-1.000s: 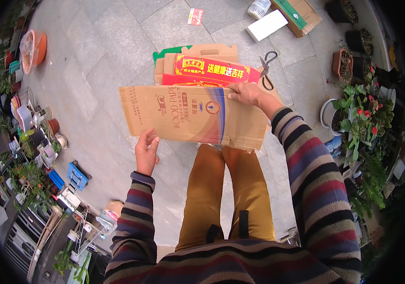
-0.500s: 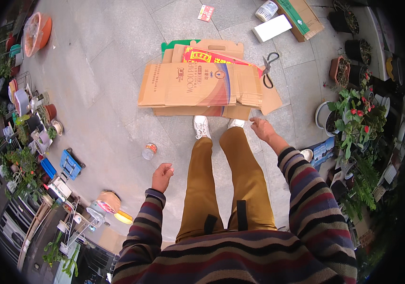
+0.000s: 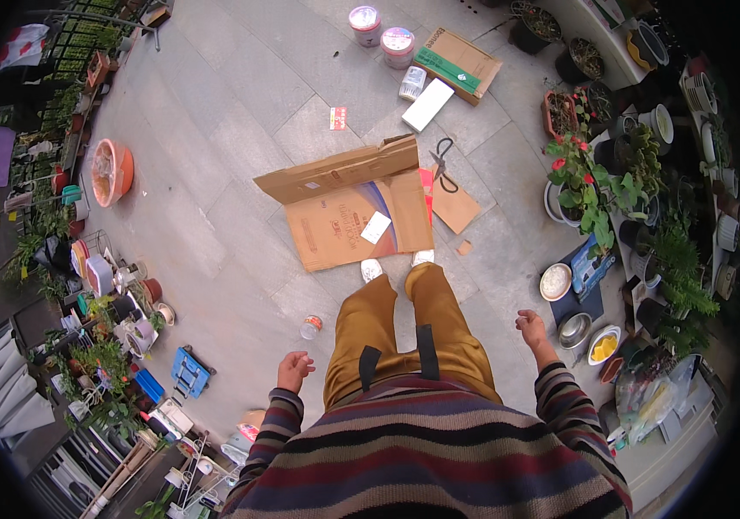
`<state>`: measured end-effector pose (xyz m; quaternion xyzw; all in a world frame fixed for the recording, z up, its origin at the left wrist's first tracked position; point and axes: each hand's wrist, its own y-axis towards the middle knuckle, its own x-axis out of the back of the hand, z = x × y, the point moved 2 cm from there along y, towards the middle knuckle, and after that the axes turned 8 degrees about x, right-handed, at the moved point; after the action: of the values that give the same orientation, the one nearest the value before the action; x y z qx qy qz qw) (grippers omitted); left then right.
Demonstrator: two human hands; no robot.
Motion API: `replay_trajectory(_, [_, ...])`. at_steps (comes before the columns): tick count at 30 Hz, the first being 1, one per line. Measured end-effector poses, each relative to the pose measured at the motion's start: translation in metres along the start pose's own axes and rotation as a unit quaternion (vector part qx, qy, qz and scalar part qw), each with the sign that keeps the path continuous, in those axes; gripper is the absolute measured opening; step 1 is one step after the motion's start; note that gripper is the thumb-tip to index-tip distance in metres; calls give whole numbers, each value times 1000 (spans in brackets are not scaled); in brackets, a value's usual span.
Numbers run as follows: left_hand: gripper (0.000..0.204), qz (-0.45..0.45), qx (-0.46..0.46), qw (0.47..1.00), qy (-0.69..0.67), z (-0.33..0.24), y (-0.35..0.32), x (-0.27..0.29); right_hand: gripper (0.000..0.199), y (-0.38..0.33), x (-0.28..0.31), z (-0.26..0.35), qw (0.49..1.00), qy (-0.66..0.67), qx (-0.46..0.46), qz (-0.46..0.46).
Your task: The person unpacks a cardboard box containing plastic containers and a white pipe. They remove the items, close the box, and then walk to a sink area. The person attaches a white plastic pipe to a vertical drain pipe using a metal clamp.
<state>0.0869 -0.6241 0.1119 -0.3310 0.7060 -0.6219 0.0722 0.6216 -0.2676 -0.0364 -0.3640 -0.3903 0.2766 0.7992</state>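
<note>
On the paving (image 3: 223,233), one cardboard (image 3: 344,212), flap raised along its far side, long axis running roughly left to right, right end angled farther off. Ahead and slightly right of the left hand (image 3: 296,370), ahead and to the left of the right hand (image 3: 533,329); touching neither, seemingly a little nearer to the left. Fingers loosely curled on the left, half bent and slightly apart on the right, nothing held in either. On top, one white card (image 3: 376,227); at the near edge, two shoes (image 3: 372,271); at the right edge, one red board (image 3: 426,183). Farther right, one pair of scissors (image 3: 442,161), one brown sheet (image 3: 456,210), one scrap (image 3: 464,247). Near the left hand, one jar (image 3: 310,327); near the right, three bowls (image 3: 574,332). Well beyond, one red card (image 3: 338,118), one white box (image 3: 428,105), one brown box (image 3: 480,76), two tubs (image 3: 398,57).
</note>
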Motion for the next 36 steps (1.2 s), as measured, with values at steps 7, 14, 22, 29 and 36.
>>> replay_trajectory(7, [22, -46, -3, 995, 87, -15, -26, 31, 33, -2, -35, -31, 991, 133, -17, 0])
replay_trajectory(14, [23, -30, -109, 988, 108, -83, -30, -7, 32, 38, -63, 13, 982, 183, 43, -17])
replay_trajectory(22, [21, -34, -184, 978, 91, -115, -28, -39, 30, 67, -88, 87, 991, -65, 107, 44])
replay_trajectory(29, [22, 1, -136, 990, 28, -99, 67, -57, 30, 186, -134, 214, 968, -176, 163, 68])
replay_trajectory(36, [21, -26, -125, 992, 14, -63, 180, -82, 38, 371, -283, 364, 907, -295, 265, 143])
